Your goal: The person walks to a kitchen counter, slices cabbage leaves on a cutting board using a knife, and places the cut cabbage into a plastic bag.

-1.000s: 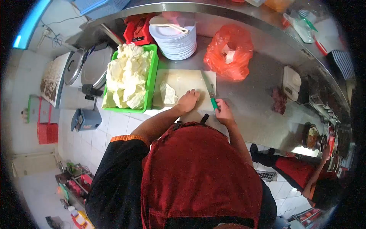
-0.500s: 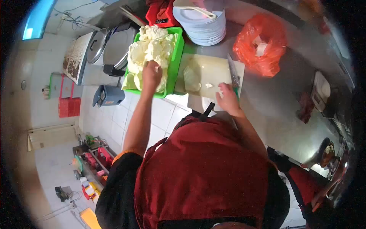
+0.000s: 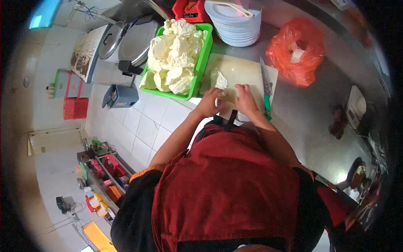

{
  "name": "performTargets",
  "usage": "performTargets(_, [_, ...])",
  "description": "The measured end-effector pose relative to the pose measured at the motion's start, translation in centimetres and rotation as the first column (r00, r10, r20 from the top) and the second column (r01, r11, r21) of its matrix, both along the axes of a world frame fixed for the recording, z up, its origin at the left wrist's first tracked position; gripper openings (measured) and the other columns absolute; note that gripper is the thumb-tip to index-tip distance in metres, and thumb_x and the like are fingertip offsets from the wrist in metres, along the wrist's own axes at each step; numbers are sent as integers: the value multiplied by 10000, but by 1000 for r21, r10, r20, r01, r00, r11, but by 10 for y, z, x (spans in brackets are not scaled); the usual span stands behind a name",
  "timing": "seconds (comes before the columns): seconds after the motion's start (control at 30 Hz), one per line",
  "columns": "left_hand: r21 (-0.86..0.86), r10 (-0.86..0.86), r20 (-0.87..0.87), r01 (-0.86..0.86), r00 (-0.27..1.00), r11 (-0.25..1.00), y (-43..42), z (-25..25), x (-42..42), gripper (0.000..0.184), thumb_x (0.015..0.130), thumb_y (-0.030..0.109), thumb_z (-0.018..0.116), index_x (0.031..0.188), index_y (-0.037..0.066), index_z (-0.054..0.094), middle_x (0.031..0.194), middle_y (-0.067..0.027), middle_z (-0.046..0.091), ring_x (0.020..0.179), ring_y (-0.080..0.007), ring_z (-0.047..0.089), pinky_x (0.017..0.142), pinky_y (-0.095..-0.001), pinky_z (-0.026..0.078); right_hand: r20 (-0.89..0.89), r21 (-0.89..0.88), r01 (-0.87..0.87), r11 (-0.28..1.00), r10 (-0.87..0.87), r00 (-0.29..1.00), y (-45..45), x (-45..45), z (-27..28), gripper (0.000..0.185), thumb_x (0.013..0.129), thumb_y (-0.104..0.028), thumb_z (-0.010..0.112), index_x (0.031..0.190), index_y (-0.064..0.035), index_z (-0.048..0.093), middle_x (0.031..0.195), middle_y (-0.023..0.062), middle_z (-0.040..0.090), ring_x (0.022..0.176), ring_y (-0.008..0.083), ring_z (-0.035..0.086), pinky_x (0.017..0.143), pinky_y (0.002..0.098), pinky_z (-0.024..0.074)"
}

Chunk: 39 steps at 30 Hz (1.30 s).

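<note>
Head view: at the board's near edge, the left hand spreads beside the leaf and the right half-curls, grip unclear, where an outward swing could knock the knife along its right side.

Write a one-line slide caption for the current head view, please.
Both hands at a cutting board, between a leaf-filled green crate and a green-handled knife.
</note>
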<state>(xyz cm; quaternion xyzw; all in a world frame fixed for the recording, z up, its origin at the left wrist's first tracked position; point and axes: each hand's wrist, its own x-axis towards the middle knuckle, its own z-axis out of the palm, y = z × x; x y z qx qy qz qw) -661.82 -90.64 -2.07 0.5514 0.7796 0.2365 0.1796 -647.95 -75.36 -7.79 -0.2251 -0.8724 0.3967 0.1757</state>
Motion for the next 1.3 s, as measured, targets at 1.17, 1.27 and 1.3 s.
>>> performTargets(1.17, [72,-250,-169,265,953,962,48,-59,12,613,847,473,601,1313,85,505,1449,-165,407,1369,-342,338,1113,-586,167,298,-579,422,698,-300,906,-6,166,-5,330,958,-348,533,1055,-45,619,671,79,571,612,198,571,561,373,448])
performTargets(1.27, [-72,-418,-88,413,904,908,49,-57,-6,704,814,441,614,1391,72,449,1490,-143,393,1430,-295,281,1164,-561,52,175,-897,304,321,-374,911,-33,147,44,275,973,-334,523,1080,-90,591,615,12,458,545,125,470,504,313,371])
performTargets(1.3, [-89,-447,-74,441,891,893,51,-54,-9,692,819,432,607,1387,67,452,1489,-143,394,1430,-293,280,1164,-563,52,181,-944,275,180,-414,892,-48,144,56,268,990,-293,502,1167,-102,563,580,-23,395,551,96,430,515,298,345])
